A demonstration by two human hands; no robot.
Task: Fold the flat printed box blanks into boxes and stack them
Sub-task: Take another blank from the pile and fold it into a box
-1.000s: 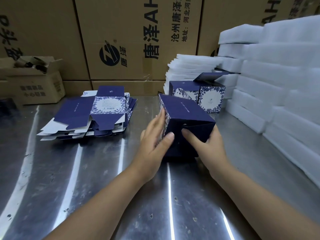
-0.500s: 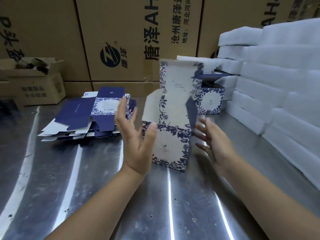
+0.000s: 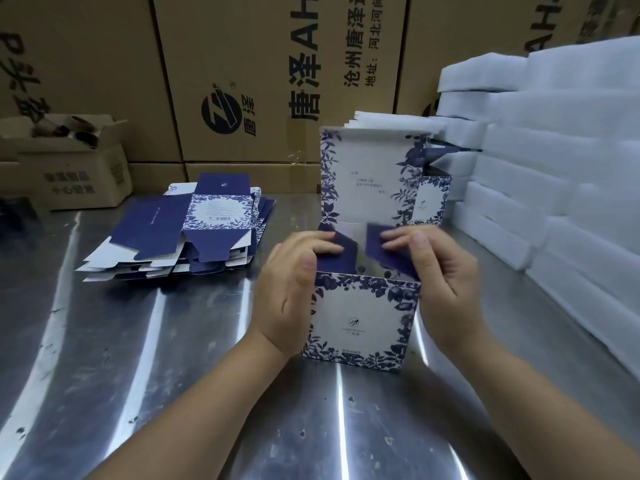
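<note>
- Your steel counter (image 3: 173, 375) runs back to stacked cartons (image 3: 242, 64).
- Your left hand (image 3: 294, 292) and right hand (image 3: 440, 275) each grip the open top of the box (image 3: 360, 320), which stands upright at centre, lid raised.
- Flat blanks (image 3: 180, 233) lie at 10 o'clock, a finished box (image 3: 431, 199) at 1 o'clock.

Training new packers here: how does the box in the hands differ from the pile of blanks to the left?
The box stands upright, formed; the blanks lie flat in a pile. The left hand and right hand hold the box's navy side flaps bent inward; the blanks' flaps lie spread, untouched. The box's lid panel stands up; none rises from the blanks. Both carry the same navy-and-white floral print.
</note>
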